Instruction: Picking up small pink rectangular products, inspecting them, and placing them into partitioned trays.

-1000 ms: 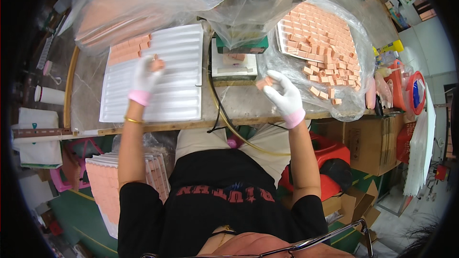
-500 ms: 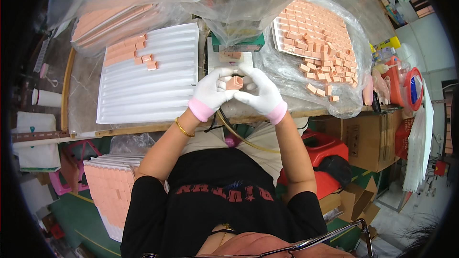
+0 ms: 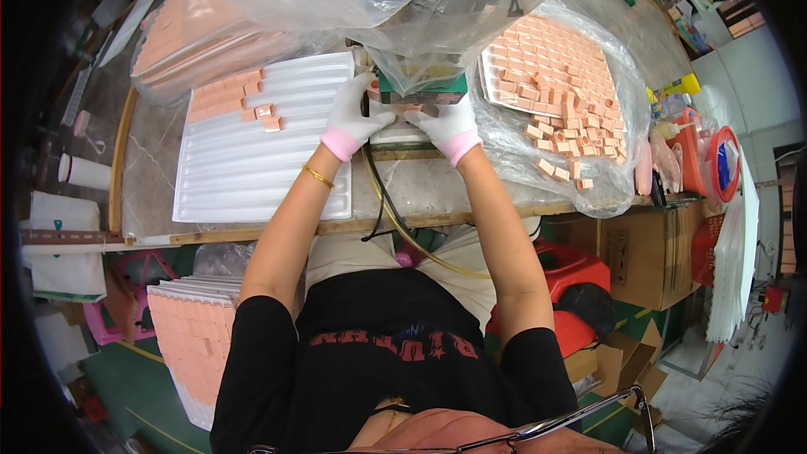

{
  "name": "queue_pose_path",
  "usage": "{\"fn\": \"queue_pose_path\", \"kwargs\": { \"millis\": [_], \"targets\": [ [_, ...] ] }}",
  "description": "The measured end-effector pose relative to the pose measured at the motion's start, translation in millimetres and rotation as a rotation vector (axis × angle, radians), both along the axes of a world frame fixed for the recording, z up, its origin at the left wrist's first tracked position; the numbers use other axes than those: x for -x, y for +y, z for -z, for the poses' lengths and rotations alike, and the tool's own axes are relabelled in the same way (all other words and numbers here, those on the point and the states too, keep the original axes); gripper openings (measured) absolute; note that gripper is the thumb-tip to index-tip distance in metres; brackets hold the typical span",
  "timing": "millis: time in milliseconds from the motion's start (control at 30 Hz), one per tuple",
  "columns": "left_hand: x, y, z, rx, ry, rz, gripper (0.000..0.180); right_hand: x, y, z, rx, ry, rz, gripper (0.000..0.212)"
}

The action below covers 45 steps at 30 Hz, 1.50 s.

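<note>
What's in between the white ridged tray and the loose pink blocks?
The head view shows a green box-shaped part, with the left hand and right hand close by it, then crumpled clear plastic before the blocks.

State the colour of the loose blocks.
The loose blocks are peach-pink, best seen in the head view.

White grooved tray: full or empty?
Partly full: white tray has peach blocks toward its far-left corner; most is bare.

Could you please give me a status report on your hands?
Left hand and right hand beside green block; pink piece partly hidden, grip unclear; plastic sheet hanging over block.
</note>
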<state>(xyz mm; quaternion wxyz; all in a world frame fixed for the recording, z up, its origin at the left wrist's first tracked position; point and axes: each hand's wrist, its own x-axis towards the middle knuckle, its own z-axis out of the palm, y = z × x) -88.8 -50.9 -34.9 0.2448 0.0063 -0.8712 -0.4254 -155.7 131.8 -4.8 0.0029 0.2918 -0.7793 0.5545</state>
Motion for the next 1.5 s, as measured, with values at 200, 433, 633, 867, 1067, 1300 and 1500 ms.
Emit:
{"fn": "queue_pose_path", "kwargs": {
  "millis": [200,433,633,867,1067,1300,1500],
  "targets": [
    [-5,2,-10,-0.167,-0.012,0.032,0.051,-7,-4,4,0.169,-0.114,0.026,0.031],
    [-3,0,-5,-0.188,0.024,0.035,0.052,-1,19,10,-0.151,0.173,0.047,0.034],
    [8,-10,12,-0.104,-0.002,0.041,0.061,-5,20,13,-0.208,0.250,0.069,0.035],
    [6,1,-9,0.107,0.043,0.003,0.059,3,3,27,-0.025,0.111,0.022,0.034],
    [-24,25,-22,-0.019,0.043,-0.064,0.054,-15,26,0,-0.068,0.049,-0.144,0.043],
    [-55,44,-56,-0.964,-0.479,0.287,0.040,-34,56,-18,-0.049,-0.184,-0.337,0.039],
    [-54,41,-42,-1.120,-0.503,0.423,0.042,-37,59,-15,-0.051,-0.271,-0.379,0.039]
  ]
}}
